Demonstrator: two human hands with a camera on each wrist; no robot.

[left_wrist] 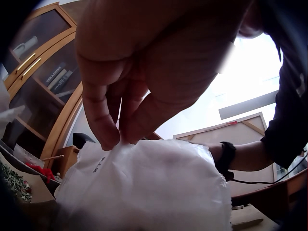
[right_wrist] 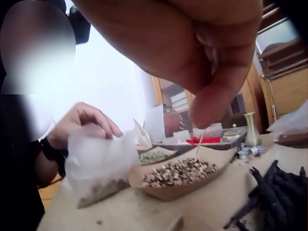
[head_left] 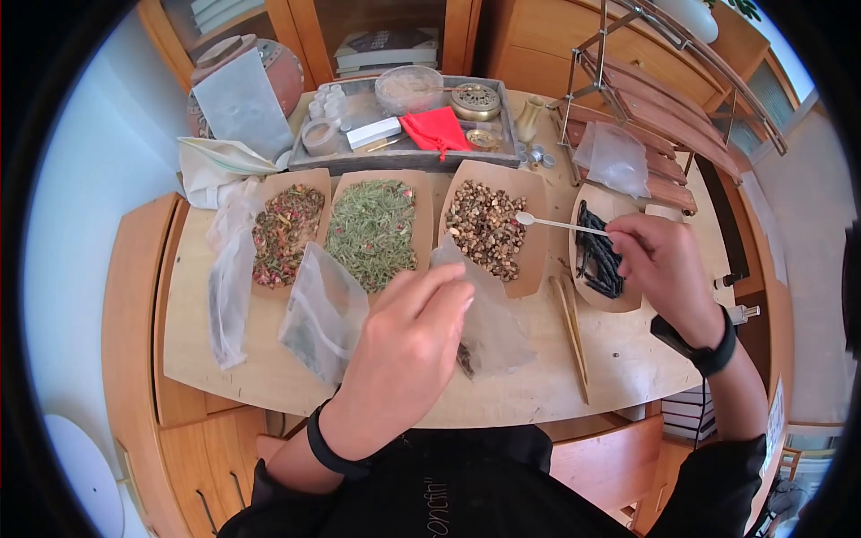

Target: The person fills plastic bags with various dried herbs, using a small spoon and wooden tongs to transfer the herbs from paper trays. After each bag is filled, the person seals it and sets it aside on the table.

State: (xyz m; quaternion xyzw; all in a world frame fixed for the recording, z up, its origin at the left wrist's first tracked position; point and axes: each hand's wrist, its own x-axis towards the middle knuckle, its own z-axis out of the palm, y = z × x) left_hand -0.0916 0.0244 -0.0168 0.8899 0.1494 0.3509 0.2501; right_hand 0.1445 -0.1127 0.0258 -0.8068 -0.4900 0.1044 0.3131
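Observation:
My left hand (head_left: 395,336) pinches the top edge of a frosted plastic bag (left_wrist: 159,187) between thumb and fingers. Some dark bits lie at the bottom of that bag, which stands in front of a paper tray (head_left: 533,184) of chopped brown pieces (head_left: 489,224). In my right hand (head_left: 662,264) is a thin, pale small spoon (head_left: 565,225), pinched by its handle. The spoon's bowl overlaps the right side of the brown pieces in the head view. Below the right hand sits another paper tray (head_left: 619,303) with black, wrinkled pods (head_left: 594,247).
Farther left are trays of green needle-like herb (head_left: 375,224) and mixed dried petals (head_left: 287,235), with more frosted bags (head_left: 323,309) before them. Wooden tweezers (head_left: 571,345) lie near the table's front edge. Behind stands a grey tray (head_left: 314,161) with jars and a red pouch (head_left: 434,131).

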